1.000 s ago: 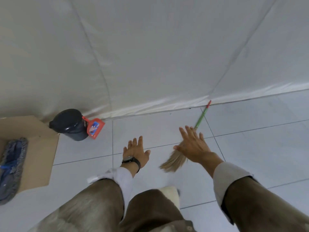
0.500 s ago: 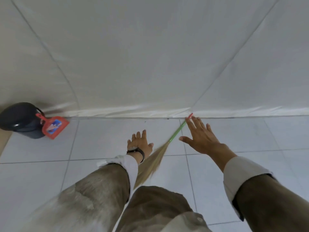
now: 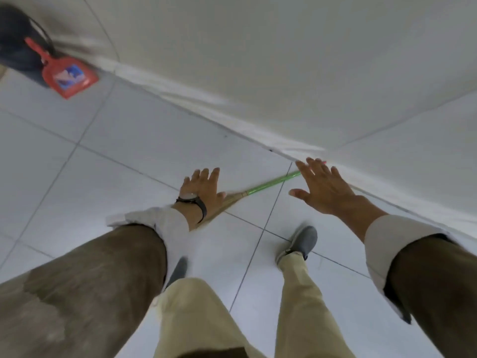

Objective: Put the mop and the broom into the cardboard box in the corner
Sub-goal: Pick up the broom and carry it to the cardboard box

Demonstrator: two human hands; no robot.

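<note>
The broom (image 3: 268, 186) lies flat on the white tiled floor, its green handle pointing toward the wall at the right and its straw head toward me. My left hand (image 3: 202, 189), fingers spread and empty, hovers over the straw head and hides most of it. Above the handle's far end my right hand (image 3: 322, 187) is also spread and empty, covering the red handle tip. The cardboard box and the mop are out of view.
A red dustpan (image 3: 69, 77) leans against a black bin (image 3: 18, 40) at the top left by the wall. White sheeting (image 3: 284, 60) covers the wall down to the floor. My legs and grey shoes (image 3: 302, 244) stand just short of the broom.
The view has swung right and tilted down, so the box and mop left the frame. Both hands have come closer over the broom, the right one now above the handle's far end.
</note>
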